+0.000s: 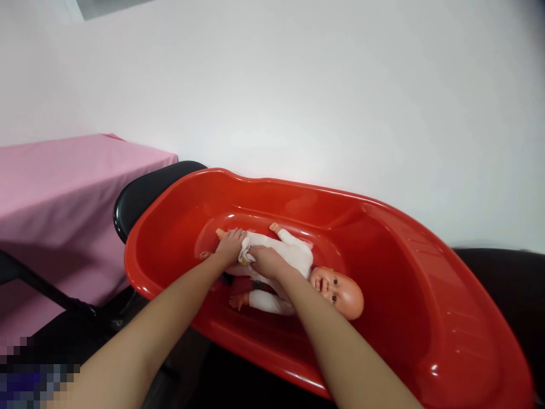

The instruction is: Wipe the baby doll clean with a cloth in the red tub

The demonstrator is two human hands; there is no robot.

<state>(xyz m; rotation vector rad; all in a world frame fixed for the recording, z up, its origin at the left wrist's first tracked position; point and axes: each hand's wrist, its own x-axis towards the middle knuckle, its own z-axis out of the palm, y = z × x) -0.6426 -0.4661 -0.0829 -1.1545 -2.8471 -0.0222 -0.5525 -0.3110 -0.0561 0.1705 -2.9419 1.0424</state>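
A baby doll (293, 255) in white clothes lies on its back in a red baby bathtub (298, 199), its head to the right and its feet to the left. My left hand (231, 245) is over the doll's lower body near the legs, fingers curled on the white clothing. Close beside it, my right hand (266, 261) grips at the doll's waist, its fingertips partly hidden. Between the two hands the white fabric (246, 251) is bunched up, with a small yellow patch showing. One bare doll hand (239, 301) sticks out of its sleeve on the near side.
A black chair back (145, 190) stands behind the tub's left end, and another black chair frame (46, 289) is at lower left. A table with a pink cloth (76, 176) is at left. The white wall (298, 85) rises behind the tub. Something black (498, 278) is at right.
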